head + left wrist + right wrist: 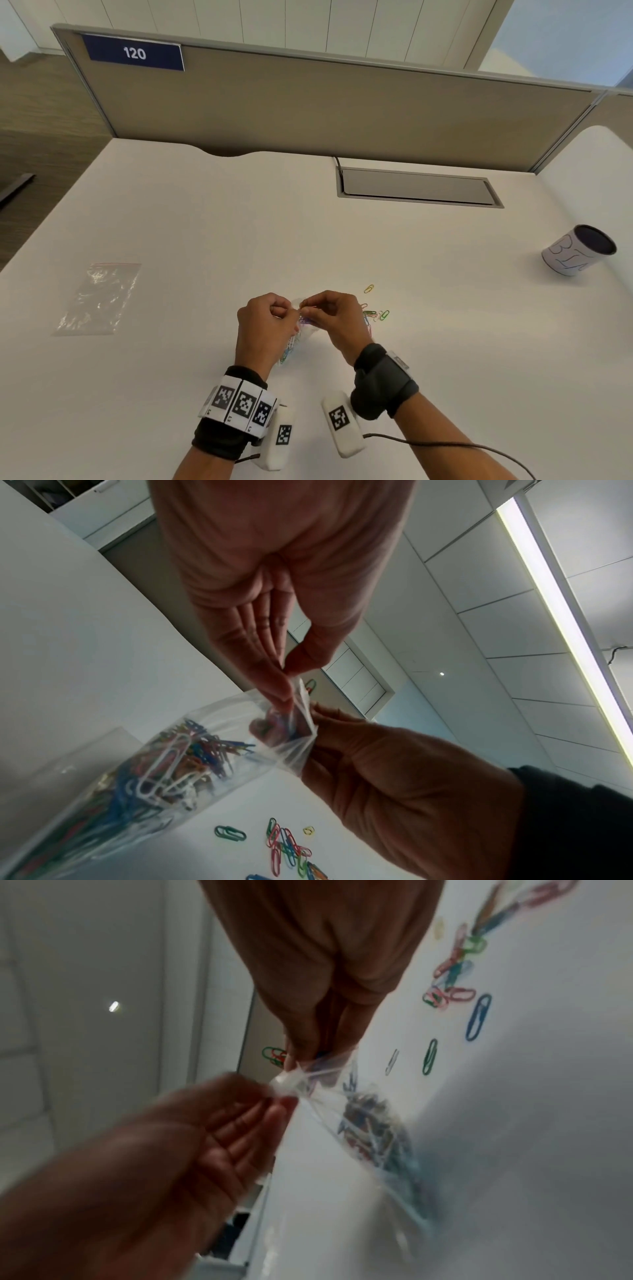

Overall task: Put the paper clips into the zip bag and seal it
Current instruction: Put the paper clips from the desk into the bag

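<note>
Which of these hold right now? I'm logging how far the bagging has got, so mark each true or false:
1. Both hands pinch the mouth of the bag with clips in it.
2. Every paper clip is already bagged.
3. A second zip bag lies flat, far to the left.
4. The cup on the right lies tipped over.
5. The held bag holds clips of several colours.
1. True: the left hand and right hand both pinch the top of the zip bag.
2. False: loose paper clips lie on the table, right of the hands.
3. True: the empty bag lies there.
4. False: the cup stands upright.
5. True.
</note>
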`<state>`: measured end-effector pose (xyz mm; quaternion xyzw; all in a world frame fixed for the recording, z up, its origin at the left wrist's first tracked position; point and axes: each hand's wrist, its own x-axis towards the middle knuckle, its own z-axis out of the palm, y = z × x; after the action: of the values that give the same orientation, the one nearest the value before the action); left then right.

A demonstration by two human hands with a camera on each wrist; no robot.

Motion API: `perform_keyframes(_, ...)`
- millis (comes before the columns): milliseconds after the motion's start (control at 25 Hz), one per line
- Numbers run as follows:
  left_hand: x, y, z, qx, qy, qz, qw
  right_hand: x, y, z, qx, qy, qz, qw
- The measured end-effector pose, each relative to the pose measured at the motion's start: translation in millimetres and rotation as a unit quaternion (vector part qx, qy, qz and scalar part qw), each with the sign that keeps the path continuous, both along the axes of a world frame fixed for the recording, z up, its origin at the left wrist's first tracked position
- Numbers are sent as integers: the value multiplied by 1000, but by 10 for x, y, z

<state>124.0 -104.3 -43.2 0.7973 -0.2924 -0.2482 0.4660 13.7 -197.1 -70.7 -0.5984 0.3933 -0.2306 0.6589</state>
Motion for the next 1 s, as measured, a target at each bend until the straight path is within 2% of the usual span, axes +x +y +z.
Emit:
perform_keyframes(80, 9, 4, -19, -1, -4, 4, 1000, 13, 16, 18, -102, 92, 31, 990)
perform_keyframes(200, 9, -8, -38, 7, -1, 1, 1000, 37, 17, 91, -208, 195, 91, 954)
perform_keyframes(320, 10, -25, -41, 5, 6, 5, 1000, 47, -10, 196, -278, 239, 151, 918)
perform_keyframes(400, 20, -30, -43, 6, 4, 7, 1000, 28, 1, 266, -311, 227, 167, 908)
perform_keyframes(520, 45, -37, -40, 7, 17, 12, 1000, -173, -111, 284, -301, 183, 69, 934)
perform_keyframes(560, 53, -39, -39, 5, 19, 13, 1000, -285, -216, 244, -302, 192, 32, 933)
perform_keyframes(640, 73, -31, -45, 4, 15, 9, 1000, -562, -453, 79, -306, 296, 40, 904)
perform_keyframes(720, 88, -27, -56, 1, 13, 8, 1000, -792, -620, -95, -264, 424, 103, 861)
perform_keyframes(760, 92, -22, -59, 0, 13, 8, 1000, -849, -661, -179, -236, 453, 114, 852)
perform_keyframes(800, 94, -19, -60, 1, 13, 8, 1000, -864, -677, -251, -217, 456, 107, 856)
perform_keyframes(920, 96, -14, -54, 3, 7, 3, 1000, -728, -648, -394, -218, 386, 65, 894)
perform_keyframes(1000, 96, -14, -51, 2, 6, 3, 1000, -602, -608, -445, -246, 355, 69, 899)
